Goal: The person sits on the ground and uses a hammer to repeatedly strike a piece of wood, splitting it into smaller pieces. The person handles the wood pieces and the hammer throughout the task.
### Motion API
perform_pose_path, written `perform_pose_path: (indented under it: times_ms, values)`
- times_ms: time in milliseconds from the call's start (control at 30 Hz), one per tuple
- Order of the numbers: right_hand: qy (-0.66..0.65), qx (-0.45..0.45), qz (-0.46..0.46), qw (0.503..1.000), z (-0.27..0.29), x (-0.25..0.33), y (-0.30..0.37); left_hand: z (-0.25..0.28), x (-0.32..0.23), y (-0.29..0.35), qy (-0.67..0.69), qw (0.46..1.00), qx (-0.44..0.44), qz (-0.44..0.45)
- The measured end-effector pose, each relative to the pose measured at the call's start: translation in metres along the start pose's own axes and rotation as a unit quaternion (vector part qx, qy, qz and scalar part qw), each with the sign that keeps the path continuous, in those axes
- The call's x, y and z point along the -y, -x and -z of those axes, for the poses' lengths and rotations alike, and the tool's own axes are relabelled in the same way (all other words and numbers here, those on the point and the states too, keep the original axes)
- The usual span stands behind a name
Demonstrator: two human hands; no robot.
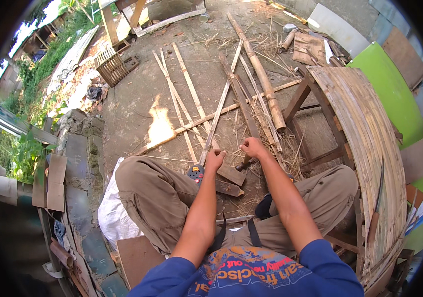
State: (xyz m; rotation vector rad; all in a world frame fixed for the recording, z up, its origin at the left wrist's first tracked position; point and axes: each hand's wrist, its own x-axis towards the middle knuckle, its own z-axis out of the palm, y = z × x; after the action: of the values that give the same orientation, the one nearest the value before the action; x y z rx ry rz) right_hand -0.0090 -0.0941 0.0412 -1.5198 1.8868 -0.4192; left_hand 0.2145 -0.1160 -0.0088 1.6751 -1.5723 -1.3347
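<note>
I sit with my knees apart over bare ground strewn with bamboo. My left hand [215,159] is closed around the near end of a long thin bamboo strip [222,106] that runs away from me, up and slightly right. My right hand [253,147], a hand's width to the right, is closed on a dark-handled tool [244,164] whose handle pokes out below the fist; its blade is hidden. Just under both hands lie two flat wooden blocks [231,174] and a small round tape measure [196,173].
Several split bamboo strips [184,94] and a thick bamboo pole [262,76] lie ahead. A wooden bench topped with curved bamboo slats [369,143] stands at my right, with a long knife [377,198] on it. There is a slatted crate [112,67] at far left and a white sack [112,210] by my left knee.
</note>
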Motion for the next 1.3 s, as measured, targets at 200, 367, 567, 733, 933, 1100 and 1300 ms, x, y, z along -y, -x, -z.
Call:
perform_pose_path:
  times_ms: [200,367,567,733,933,1100,1300]
  values:
    - [0.012,-0.042,0.073,0.996,0.099,0.017,-0.015,0.052,-0.148,-0.021,-0.053,0.988,0.099,-0.11]
    - [0.09,-0.089,0.081,0.989,0.252,0.088,0.001,0.125,-0.293,-0.025,-0.239,0.918,0.196,-0.248]
    - [0.16,-0.276,0.091,0.943,0.35,0.07,-0.011,0.097,-0.398,-0.047,-0.101,0.888,0.142,-0.426]
    - [0.243,-0.355,0.051,0.901,0.355,0.02,-0.054,0.031,-0.425,-0.142,-0.043,0.886,0.238,-0.395]
    - [0.309,-0.186,-0.002,0.933,0.369,-0.018,-0.097,-0.061,-0.413,-0.274,-0.099,0.891,0.262,-0.357]
    - [0.206,-0.327,-0.012,0.922,0.408,-0.056,-0.098,-0.115,-0.43,-0.313,-0.051,0.866,0.327,-0.375]
    - [0.161,-0.357,-0.149,0.908,0.414,-0.065,-0.104,-0.122,-0.434,-0.313,-0.034,0.886,0.401,-0.232]
